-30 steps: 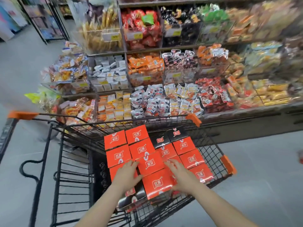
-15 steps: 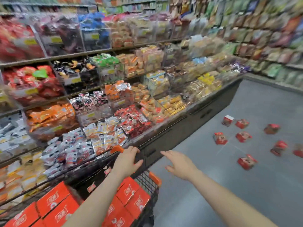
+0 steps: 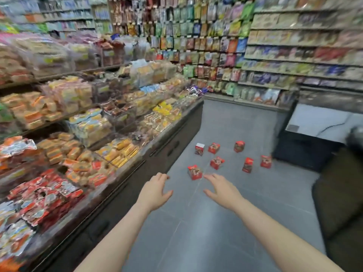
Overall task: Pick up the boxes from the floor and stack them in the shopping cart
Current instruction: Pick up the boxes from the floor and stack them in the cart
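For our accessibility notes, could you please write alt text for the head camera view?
Two empty, open hands, left hand and right hand, reach forward over a grey shop floor toward seven small red boxes scattered ahead. Snack shelves line the left side and the far wall.

Matt grey tiled floor (image 3: 196,242) under the hands; beyond the right hand (image 3: 223,190), glossy printed red boxes (image 3: 194,172); left, shiny crinkled plastic snack packets (image 3: 39,195).

Two bare forearms, no sleeves, left hand (image 3: 155,190), right hand (image 3: 223,190), no rings or watch
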{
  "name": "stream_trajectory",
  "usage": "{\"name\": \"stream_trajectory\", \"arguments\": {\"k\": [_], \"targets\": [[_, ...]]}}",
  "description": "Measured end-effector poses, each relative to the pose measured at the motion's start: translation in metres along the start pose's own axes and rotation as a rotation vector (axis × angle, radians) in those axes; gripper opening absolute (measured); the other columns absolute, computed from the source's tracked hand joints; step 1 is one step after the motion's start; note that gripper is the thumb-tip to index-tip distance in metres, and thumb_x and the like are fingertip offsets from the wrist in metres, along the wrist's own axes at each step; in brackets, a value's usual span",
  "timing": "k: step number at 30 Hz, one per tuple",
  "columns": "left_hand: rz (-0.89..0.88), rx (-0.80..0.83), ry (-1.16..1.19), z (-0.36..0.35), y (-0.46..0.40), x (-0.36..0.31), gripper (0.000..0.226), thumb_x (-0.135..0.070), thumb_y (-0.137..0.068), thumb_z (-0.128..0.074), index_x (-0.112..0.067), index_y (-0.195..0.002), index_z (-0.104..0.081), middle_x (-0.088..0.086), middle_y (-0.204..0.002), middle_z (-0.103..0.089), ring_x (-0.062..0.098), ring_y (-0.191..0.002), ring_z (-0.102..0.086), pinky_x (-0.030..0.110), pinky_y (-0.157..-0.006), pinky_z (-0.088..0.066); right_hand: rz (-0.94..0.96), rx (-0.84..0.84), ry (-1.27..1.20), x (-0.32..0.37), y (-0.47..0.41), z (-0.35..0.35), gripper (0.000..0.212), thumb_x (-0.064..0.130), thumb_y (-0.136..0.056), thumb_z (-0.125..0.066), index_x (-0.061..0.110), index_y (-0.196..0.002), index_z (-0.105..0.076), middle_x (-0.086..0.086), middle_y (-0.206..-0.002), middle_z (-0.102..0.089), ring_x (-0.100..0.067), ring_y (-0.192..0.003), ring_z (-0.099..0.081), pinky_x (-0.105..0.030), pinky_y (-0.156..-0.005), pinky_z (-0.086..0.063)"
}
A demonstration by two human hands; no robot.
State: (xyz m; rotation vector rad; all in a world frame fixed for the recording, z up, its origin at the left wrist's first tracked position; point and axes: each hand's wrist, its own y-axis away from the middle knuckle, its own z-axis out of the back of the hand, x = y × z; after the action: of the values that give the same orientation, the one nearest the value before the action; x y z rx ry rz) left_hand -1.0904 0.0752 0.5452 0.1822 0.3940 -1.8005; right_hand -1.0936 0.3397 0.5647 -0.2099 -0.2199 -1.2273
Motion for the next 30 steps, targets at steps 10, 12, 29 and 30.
{"name": "stream_trajectory", "arguments": {"k": [10, 12, 29, 30], "targets": [[-0.176, 0.194, 0.098, -0.08, -0.155, -0.053, 0.065, -0.058, -0.079, -0.042, -0.017, -0.128, -0.048, 0.001, -0.122, -0.05, 0.019, -0.117, -0.049, 0.033, -0.093, -0.043, -0.357, -0.042, -0.098, -0.138, -0.03, 0.011, 0.053, 0.036, -0.092, -0.053, 0.022, -0.141, -0.038, 0.001, -0.139, -0.043, -0.021, -0.13, -0.041, -0.033, -0.102, -0.037], [-0.204, 0.23, 0.11, -0.095, -0.19, -0.053, 0.062, -0.056, -0.081, -0.045, -0.017, -0.129, -0.047, 0.001, -0.125, -0.05, 0.02, -0.118, -0.049, 0.033, -0.093, -0.044, -0.409, -0.048, -0.131, -0.157, -0.046, 0.009, 0.055, 0.036, -0.091, -0.055, 0.022, -0.142, -0.037, 0.002, -0.14, -0.041, -0.02, -0.13, -0.04, -0.031, -0.103, -0.036], [-0.367, 0.448, 0.126, -0.187, -0.481, -0.043, 0.059, -0.056, -0.078, -0.041, -0.022, -0.126, -0.049, -0.005, -0.122, -0.053, 0.019, -0.112, -0.054, 0.033, -0.089, -0.046, -0.79, -0.081, -0.377, -0.291, -0.208, -0.018, 0.062, 0.031, -0.091, -0.058, 0.016, -0.145, -0.032, -0.002, -0.141, -0.04, -0.017, -0.132, -0.038, -0.019, -0.103, -0.027], [-0.37, 0.453, 0.129, -0.196, -0.493, -0.043, 0.061, -0.059, -0.076, -0.039, -0.023, -0.125, -0.049, -0.006, -0.121, -0.053, 0.019, -0.111, -0.054, 0.033, -0.089, -0.045, -0.803, -0.073, -0.392, -0.301, -0.215, -0.022, 0.062, 0.03, -0.091, -0.059, 0.015, -0.145, -0.031, -0.004, -0.141, -0.041, -0.018, -0.133, -0.037, -0.018, -0.103, -0.026]]}}
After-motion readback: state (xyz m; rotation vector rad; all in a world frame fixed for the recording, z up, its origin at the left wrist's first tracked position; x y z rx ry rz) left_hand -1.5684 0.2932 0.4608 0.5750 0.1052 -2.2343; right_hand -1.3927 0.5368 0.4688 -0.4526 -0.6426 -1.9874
